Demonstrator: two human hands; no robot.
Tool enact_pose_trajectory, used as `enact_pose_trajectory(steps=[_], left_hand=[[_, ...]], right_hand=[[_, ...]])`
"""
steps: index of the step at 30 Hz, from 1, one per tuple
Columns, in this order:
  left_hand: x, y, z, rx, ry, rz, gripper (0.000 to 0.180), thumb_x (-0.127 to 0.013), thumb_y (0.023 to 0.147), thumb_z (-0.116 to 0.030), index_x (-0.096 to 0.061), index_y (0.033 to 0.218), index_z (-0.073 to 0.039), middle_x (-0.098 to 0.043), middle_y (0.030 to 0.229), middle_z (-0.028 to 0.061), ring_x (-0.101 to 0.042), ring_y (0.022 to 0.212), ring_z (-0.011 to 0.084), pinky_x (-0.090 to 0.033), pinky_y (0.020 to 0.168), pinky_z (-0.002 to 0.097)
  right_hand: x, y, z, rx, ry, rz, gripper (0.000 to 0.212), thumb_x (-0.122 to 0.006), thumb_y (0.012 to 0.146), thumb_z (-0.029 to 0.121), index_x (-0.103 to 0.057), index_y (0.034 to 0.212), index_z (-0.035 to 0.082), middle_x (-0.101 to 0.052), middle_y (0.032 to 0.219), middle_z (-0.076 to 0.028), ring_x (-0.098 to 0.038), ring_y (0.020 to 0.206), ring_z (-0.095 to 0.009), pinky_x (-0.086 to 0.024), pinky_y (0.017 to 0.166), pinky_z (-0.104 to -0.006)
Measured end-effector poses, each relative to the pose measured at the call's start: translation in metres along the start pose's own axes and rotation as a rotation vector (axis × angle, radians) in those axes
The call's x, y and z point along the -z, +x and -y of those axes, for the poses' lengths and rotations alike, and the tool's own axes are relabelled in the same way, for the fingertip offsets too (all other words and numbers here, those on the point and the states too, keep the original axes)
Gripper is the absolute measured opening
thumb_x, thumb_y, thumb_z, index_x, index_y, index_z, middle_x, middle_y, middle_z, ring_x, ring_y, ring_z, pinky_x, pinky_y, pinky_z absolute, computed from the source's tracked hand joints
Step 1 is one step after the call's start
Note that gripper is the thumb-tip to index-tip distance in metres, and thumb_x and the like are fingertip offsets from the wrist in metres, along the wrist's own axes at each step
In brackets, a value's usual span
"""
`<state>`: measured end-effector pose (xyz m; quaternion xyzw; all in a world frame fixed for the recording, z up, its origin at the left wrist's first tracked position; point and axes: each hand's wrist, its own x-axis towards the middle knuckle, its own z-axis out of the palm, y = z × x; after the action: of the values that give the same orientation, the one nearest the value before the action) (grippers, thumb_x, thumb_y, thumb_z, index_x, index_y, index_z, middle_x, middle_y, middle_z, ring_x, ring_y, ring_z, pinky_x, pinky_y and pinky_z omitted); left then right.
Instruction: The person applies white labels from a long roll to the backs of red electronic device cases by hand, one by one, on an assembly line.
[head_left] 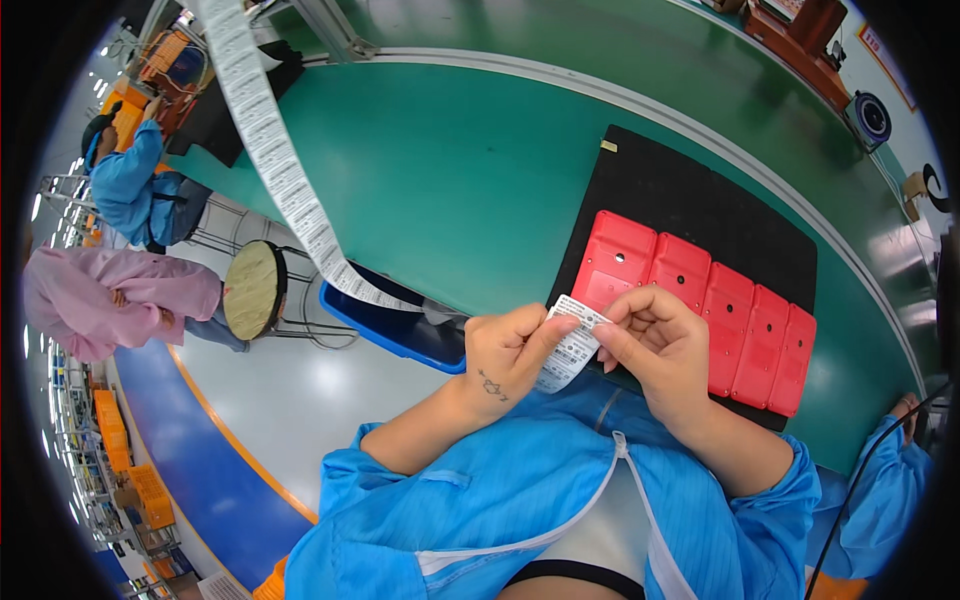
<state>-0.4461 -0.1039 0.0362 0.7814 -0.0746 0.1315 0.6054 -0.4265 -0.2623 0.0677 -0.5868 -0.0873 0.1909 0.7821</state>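
A short piece of white printed label strip [566, 362] is held up in front of my chest. My left hand [500, 362] pinches its left edge between thumb and forefinger. At the upper right corner, the thumb and forefinger of my right hand [660, 345] are closed on the same piece, the other fingers curled. Just beyond my hands lies a row of several red plastic casings [680, 285], each with a small dark round spot. They rest side by side on a black mat [665, 180], and my right hand hides part of the nearest ones.
A long strip of printed labels [280, 165] hangs from above into a blue bin [390, 330] left of the green table [430, 170]. A round stool [255, 288] stands farther left. Nearby are a person in pink [120, 295], another in blue [130, 190], and a blue sleeve [885, 490] at right.
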Motion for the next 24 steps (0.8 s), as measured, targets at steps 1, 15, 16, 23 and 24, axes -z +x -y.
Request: enact_pose_trajectory(steps=[1,15,16,23,24], left_hand=[[0.001,0.002,0.003,-0.008,-0.036,0.026,0.025,-0.057,0.081,-0.013,-0.053,0.060,-0.001,-0.046,0.045,0.0049,-0.037,0.040,0.0039,-0.031,0.036,0.0225],[0.023,0.026,0.009,0.147,-0.225,0.616,0.013,-0.050,0.084,-0.010,-0.045,0.089,0.002,-0.059,0.070,0.0146,-0.059,0.052,0.0186,-0.043,0.045,0.0238],[0.022,0.027,0.009,0.185,-0.273,0.633,0.012,-0.048,0.085,-0.009,-0.045,0.089,0.002,-0.059,0.070,0.0138,-0.059,0.053,0.0170,-0.044,0.046,0.0234],[0.023,0.044,0.003,0.423,-0.425,0.737,0.014,-0.035,0.090,-0.009,-0.040,0.088,0.004,-0.062,0.070,0.0123,-0.062,0.061,0.0133,-0.049,0.055,0.0220],[0.024,0.043,0.004,0.410,-0.418,0.729,0.013,-0.037,0.089,-0.009,-0.041,0.088,0.003,-0.061,0.071,0.0118,-0.061,0.060,0.0119,-0.048,0.052,0.0210]], right_hand=[[0.000,0.001,0.000,0.037,-0.006,-0.024,0.016,-0.059,0.076,-0.001,-0.051,0.090,-0.003,-0.054,0.079,-0.005,-0.051,0.065,-0.005,-0.041,0.053,-0.0160],[0.010,0.012,0.012,0.440,-0.575,-0.444,0.011,-0.060,0.069,-0.010,-0.056,0.079,-0.008,-0.060,0.074,-0.014,-0.058,0.067,-0.018,-0.047,0.062,-0.0240],[0.012,0.012,0.012,0.404,-0.504,-0.420,0.010,-0.058,0.071,-0.011,-0.055,0.081,-0.008,-0.059,0.076,-0.014,-0.058,0.069,-0.016,-0.047,0.062,-0.0238],[0.014,0.024,0.013,0.260,-0.303,-0.396,0.012,-0.056,0.073,-0.011,-0.053,0.084,-0.008,-0.059,0.079,-0.014,-0.059,0.070,-0.016,-0.048,0.063,-0.0230],[0.013,0.023,0.011,0.239,-0.266,-0.406,0.010,-0.056,0.075,-0.010,-0.053,0.084,-0.007,-0.059,0.078,-0.014,-0.059,0.069,-0.015,-0.048,0.063,-0.0230]])
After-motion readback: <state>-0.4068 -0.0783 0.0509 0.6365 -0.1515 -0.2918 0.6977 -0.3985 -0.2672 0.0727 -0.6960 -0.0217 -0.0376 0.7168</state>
